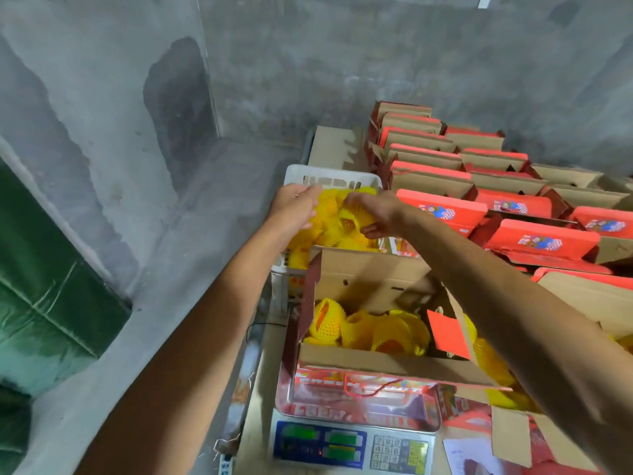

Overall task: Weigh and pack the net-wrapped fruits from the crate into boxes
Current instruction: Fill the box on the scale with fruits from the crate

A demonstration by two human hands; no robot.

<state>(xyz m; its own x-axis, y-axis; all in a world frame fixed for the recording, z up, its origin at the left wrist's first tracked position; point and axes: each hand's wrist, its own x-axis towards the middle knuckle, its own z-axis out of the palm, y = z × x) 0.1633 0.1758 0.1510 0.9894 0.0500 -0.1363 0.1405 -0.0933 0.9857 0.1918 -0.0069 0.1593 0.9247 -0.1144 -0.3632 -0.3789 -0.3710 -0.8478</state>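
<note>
Both arms reach forward to the white crate (329, 178) at about 12 o'clock from the scale, where yellow net-wrapped fruits (337, 222) lie heaped. The left hand (295, 207) lies over the left part of the heap, fingers curled down around one netted fruit at the crate's 9 o'clock side. The right hand (375, 214) sits just beside it at 3 o'clock, fingers bent over another fruit and the thumb tucked under; whether it has a full grip or only rests there cannot be told. Below the crate, toward 6 o'clock, an open cardboard box (370, 286) stands on the steel pan of a digital scale (349, 443), its brown flaps raised and a red flap (448, 334) hanging inward on the right. Several more netted fruits (370, 332) already lie inside the box, one at the left showing orange skin through a gap in the net. The scale's green displays and keypad face the person. At 2 o'clock, rows of red boxes (496, 207) with open brown flaps fill the table as far as the grey concrete wall (376, 63). At 8 o'clock a green surface (41, 286) shows beside the wall.
</note>
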